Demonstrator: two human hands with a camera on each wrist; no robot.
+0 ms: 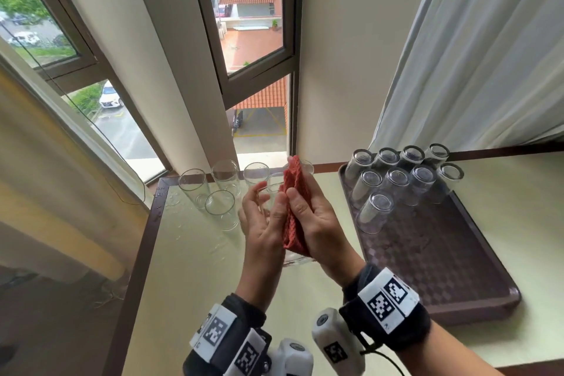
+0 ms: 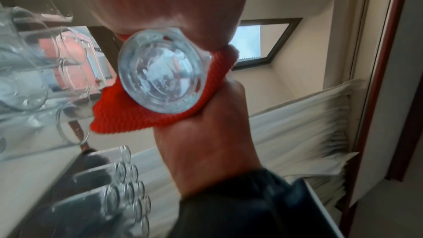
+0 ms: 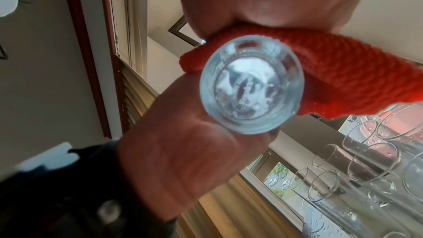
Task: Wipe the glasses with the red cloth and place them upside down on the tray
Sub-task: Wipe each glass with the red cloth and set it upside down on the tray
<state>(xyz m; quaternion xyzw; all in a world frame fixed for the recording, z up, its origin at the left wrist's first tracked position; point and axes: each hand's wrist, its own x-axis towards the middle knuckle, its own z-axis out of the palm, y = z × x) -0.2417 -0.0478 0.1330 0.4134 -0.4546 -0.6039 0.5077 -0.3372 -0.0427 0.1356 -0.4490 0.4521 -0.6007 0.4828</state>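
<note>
Over the table's middle, both hands hold one clear glass [image 1: 297,257] with its thick base [image 2: 162,71] toward me. My left hand [image 1: 265,207] grips its left side, thumb and fingers curved round the wall. My right hand [image 1: 306,207] grips the red cloth [image 1: 295,192], which is wrapped against the glass's right side. The wrist views show the base [image 3: 251,84] edged by the cloth [image 3: 343,79] [image 2: 128,117]. The rim is hidden behind cloth and fingers. Several glasses [image 1: 396,180] stand upside down on the dark brown tray [image 1: 433,256] at the right.
Several upright wet glasses [image 1: 220,203] stand at the table's back left, beside water drops [image 1: 171,198] on the surface. A window lies behind them and a white curtain [image 1: 473,55] hangs behind the tray. The tray's near half holds no glasses.
</note>
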